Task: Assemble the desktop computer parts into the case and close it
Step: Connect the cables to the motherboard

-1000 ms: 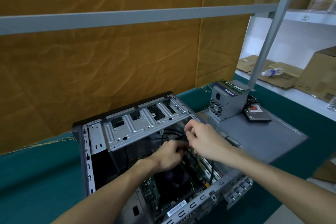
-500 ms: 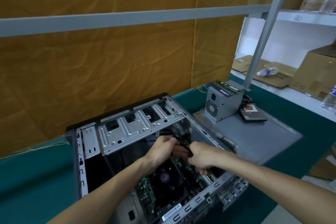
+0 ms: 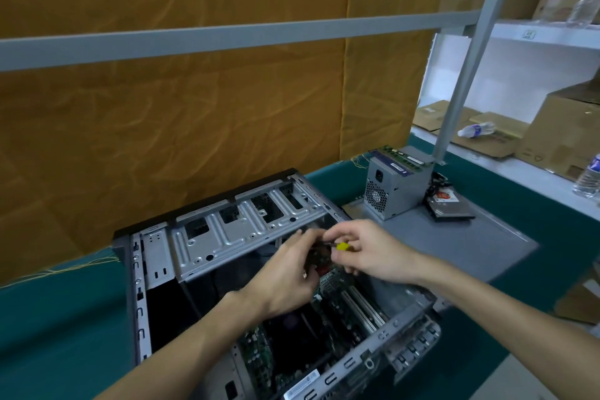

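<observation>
Your left hand (image 3: 285, 282) and right hand (image 3: 367, 253) pinch a yellow-tipped cable connector (image 3: 341, 247) over the open case (image 3: 227, 234). Motherboard (image 3: 259, 357) is in; power supply (image 3: 394, 185) and drive (image 3: 449, 206) wait on the side panel (image 3: 454, 247), so you're roughly midway.

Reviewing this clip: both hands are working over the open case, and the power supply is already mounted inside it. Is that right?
Not quite. The head view shows both hands, left and right, over the open case, but the power supply stands outside it, on the grey panel to the right.
</observation>
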Available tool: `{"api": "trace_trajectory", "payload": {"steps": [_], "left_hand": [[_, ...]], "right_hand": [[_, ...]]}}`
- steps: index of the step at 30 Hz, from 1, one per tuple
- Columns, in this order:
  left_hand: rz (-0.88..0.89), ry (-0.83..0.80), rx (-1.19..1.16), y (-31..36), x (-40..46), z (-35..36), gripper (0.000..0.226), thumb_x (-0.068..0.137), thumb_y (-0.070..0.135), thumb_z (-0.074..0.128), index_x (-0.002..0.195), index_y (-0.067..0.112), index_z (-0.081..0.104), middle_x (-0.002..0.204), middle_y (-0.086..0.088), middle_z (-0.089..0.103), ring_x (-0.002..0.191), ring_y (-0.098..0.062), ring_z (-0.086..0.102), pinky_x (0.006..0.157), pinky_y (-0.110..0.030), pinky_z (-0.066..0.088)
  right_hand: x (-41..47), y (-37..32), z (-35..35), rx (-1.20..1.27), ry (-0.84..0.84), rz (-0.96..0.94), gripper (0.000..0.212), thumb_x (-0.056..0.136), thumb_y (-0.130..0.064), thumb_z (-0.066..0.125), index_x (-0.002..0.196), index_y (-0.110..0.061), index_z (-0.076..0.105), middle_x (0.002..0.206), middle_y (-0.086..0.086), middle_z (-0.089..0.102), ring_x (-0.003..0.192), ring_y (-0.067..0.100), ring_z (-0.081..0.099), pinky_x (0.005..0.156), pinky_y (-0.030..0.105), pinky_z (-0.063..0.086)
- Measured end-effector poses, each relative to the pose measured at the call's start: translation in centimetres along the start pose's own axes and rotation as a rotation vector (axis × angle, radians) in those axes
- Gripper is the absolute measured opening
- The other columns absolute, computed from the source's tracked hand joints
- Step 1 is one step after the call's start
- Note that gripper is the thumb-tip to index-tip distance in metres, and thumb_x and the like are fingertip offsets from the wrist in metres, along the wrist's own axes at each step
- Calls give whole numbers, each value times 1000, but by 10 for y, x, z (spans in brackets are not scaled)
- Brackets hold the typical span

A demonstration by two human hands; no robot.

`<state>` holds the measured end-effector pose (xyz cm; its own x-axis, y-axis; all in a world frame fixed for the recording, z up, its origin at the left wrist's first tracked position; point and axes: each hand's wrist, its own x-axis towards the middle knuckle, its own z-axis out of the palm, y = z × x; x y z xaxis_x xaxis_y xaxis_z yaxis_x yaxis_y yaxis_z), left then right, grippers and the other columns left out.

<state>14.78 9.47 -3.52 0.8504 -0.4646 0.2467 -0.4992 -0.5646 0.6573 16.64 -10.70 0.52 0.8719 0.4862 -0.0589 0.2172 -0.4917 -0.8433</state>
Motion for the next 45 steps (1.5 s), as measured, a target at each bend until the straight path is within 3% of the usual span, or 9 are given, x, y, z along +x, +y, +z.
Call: {"api": "trace_trajectory", "payload": {"steps": [6, 9, 14, 18, 25, 31, 35, 39, 45], "left_hand": [[-47, 147, -229, 4, -3, 6, 23, 97, 32, 56, 120, 36, 59, 112, 19, 69, 106, -6, 66, 84, -13, 48], [-95, 179, -438, 9, -1, 5, 18, 101, 26, 55, 117, 26, 65, 108, 6, 72, 102, -15, 68, 86, -23, 52], [-149, 220, -536, 14, 4, 2, 14, 102, 20, 61, 109, 15, 73, 100, -4, 75, 95, -25, 70, 87, -32, 54], [-162, 223, -600, 16, 3, 0, 17, 98, 21, 65, 108, 15, 77, 102, -4, 77, 97, -24, 71, 87, -27, 55], [-229, 215, -767, 13, 3, -3, 27, 94, 31, 65, 110, 15, 79, 108, -8, 77, 104, -26, 71, 91, -29, 54], [-209, 202, -779, 11, 5, -2, 25, 96, 29, 62, 110, 17, 79, 107, -5, 77, 103, -20, 71, 89, -27, 55], [-159, 232, -592, 8, 7, 2, 20, 97, 26, 64, 111, 21, 78, 106, 7, 78, 100, -9, 72, 85, -17, 52], [-166, 188, -89, -9, 13, 4, 17, 98, 35, 67, 108, 26, 77, 97, 17, 74, 88, 1, 67, 72, -12, 49], [-159, -86, 272, -23, 34, 30, 16, 92, 32, 74, 102, 20, 79, 94, 7, 75, 81, -3, 65, 78, -28, 56]], "right_hand": [[-10, 6, -14, 567, -98, -22, 29, 94, 16, 57, 121, 10, 50, 107, 32, 70, 95, 36, 72, 85, 36, 60], [-7, 7, -16, 737, -99, 19, 24, 99, 11, 51, 123, 11, 53, 106, 34, 68, 99, 39, 71, 88, 39, 60], [2, 7, -10, 696, -88, 17, 22, 96, -8, 66, 112, 6, 62, 101, 33, 71, 89, 35, 74, 77, 33, 61], [5, 8, -9, 677, -77, 21, 29, 86, -13, 75, 106, 5, 63, 97, 31, 73, 84, 32, 76, 73, 32, 63], [10, 8, -8, 765, -121, 21, 30, 102, -20, 58, 113, 9, 62, 103, 33, 72, 97, 38, 75, 79, 31, 63], [13, 9, -7, 751, -101, 18, 26, 98, -13, 64, 113, 8, 61, 102, 32, 72, 95, 38, 75, 78, 31, 63], [17, 14, -11, 679, -28, 22, 23, 108, -14, 48, 112, 4, 61, 89, 30, 73, 80, 37, 76, 67, 32, 63], [27, 25, -22, 461, 360, -27, 15, 107, -5, 48, 104, -3, 63, 69, 19, 69, 50, 25, 63, 45, 28, 51], [36, 36, -19, 420, 426, 17, 18, 104, -1, 49, 98, -4, 65, 63, 8, 70, 50, 19, 61, 42, 24, 46]]}}
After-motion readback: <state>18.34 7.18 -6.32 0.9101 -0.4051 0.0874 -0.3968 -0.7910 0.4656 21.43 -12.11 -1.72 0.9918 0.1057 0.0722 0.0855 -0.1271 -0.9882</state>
